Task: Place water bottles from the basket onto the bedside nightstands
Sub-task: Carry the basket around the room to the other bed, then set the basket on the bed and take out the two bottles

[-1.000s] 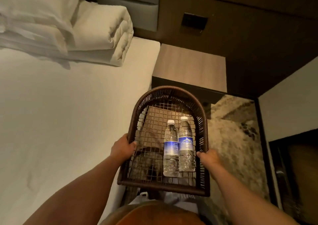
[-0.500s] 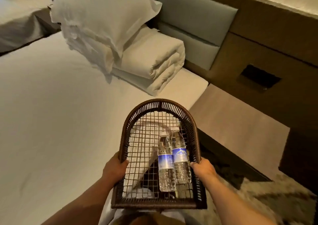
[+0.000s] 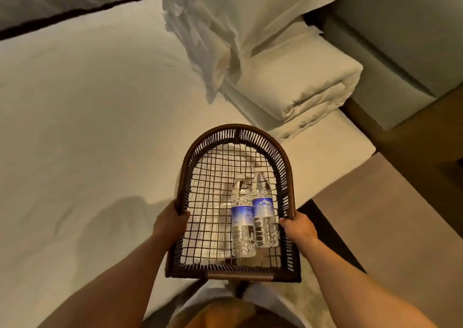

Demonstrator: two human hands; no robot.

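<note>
You hold the dark brown woven basket [image 3: 235, 202] in both hands over the edge of the white bed [image 3: 100, 127].

From your head camera: your left hand [image 3: 170, 221] is curled around the basket's left rim and your right hand [image 3: 298, 228] is closed on the right rim, fingers wrapped over the edge. Between your hands, closer to the right one, two clear plastic water bottles with blue labels [image 3: 253, 215] lie side by side and touching on the basket's open mesh floor, white caps pointing away from you. Beyond your hands, a white pillow [image 3: 250, 19] rests on a folded white duvet [image 3: 300, 84] against the grey padded headboard [image 3: 400, 39]. Out past your right hand sits the flat tan wooden nightstand [image 3: 406, 215], well apart from the bottles and just beside the mattress corner.
</note>
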